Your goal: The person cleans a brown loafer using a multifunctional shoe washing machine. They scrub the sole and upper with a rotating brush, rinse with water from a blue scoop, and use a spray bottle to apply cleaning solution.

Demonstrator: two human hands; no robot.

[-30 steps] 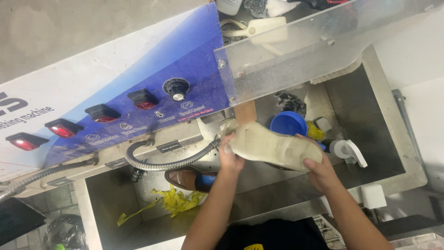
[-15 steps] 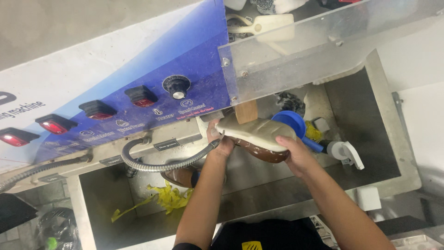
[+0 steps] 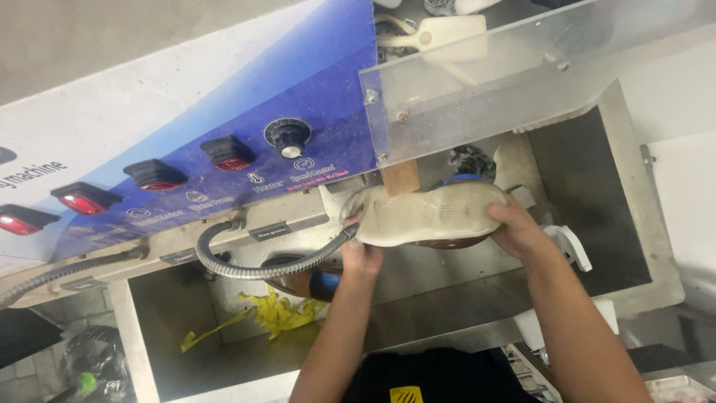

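Shoe point(image 3: 429, 215), off-white knit, held sole-down and level over the steel basin point(image 3: 589, 172), under the clear splash guard point(image 3: 522, 82). Left hand point(image 3: 363, 254) grips the toe end, closed; right hand point(image 3: 518, 227) closed on the heel, likely to steady it. Flexible metal hose point(image 3: 253, 269) ends at the toe. Yellow cloth point(image 3: 280, 313) and a brown shoe point(image 3: 298, 283) lie in the basin below. Control panel point(image 3: 224, 149) behind.

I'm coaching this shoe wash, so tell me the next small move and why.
Probably tip the shoe sole-up toward the flexible metal hose: both the left hand and right hand grip it level, with the hose tip at its toe.
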